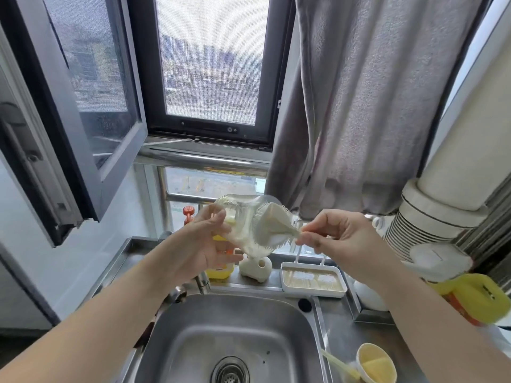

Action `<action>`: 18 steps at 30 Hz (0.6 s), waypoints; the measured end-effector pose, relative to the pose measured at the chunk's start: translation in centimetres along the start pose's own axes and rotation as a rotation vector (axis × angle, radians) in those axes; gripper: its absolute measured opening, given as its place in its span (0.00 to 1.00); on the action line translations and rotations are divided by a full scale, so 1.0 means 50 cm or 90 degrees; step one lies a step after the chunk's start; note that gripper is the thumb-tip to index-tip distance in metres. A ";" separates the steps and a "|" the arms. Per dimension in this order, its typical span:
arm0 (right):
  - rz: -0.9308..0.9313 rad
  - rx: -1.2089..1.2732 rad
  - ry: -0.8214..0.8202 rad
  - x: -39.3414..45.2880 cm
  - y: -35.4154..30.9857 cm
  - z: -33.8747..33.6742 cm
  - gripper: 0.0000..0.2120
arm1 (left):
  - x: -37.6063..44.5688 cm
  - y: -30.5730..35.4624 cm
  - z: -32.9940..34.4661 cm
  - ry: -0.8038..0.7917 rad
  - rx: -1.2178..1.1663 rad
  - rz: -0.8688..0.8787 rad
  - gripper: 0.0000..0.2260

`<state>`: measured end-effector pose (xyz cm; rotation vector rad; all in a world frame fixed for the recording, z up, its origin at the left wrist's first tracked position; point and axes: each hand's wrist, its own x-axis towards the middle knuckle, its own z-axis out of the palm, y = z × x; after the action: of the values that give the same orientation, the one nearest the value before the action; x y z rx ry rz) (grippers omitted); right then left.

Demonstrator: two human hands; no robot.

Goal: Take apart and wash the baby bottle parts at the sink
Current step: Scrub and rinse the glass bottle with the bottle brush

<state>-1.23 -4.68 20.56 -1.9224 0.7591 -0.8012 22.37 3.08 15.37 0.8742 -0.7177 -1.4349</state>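
My left hand [204, 244] is curled round the bottle [243, 225], thumb on the near side and fingers wrapped behind the clear wall, holding it tipped on its side above the sink [232, 327]. The bottle's base points away from me toward the window [210, 64]; its mouth faces my right hand [337, 239]. The inside of the bottle looks cloudy and wet.

My right hand pinches the thin handle of the brush [273, 225] between thumb and fingertips, the other fingers loosely curled behind. The brush's pale bristled head sits at the bottle's mouth, just left of that pinch, touching the rim; how far it reaches inside I cannot tell. Both hands are raised, close together, with the brush bridging them.

Below my grip lies the steel sink, its drain [231, 371] straight under the hands. The tap [203, 280] stands just beneath my left wrist. Behind the bottle and lower, on the ledge, are a yellow jug [221, 269] and a pale holder [257, 268]. Under my right hand sits a white tray [312, 280] with two thin sticks rising from it. Nearer me and to the right of the sink, a yellow cup [376, 363] lies on the counter. Farther right, under my forearm, is a yellow pack [475, 297]. A grey curtain [373, 106] hangs beyond my right hand.
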 end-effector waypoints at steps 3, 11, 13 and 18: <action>0.008 -0.015 -0.006 -0.002 0.007 0.005 0.09 | -0.001 0.005 0.013 0.005 -0.044 0.023 0.22; 0.021 0.003 -0.032 -0.004 0.023 0.017 0.05 | 0.017 0.011 0.008 0.104 -0.030 0.013 0.38; 0.011 0.012 -0.011 -0.005 0.019 0.006 0.05 | 0.017 0.009 -0.002 0.078 -0.037 0.011 0.46; -0.029 0.047 0.059 0.010 0.006 -0.003 0.08 | 0.020 0.004 -0.006 0.030 -0.019 0.021 0.33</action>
<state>-1.12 -5.26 20.47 -1.8523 0.7328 -0.9405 22.73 2.09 15.28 0.8668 -0.6716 -1.3889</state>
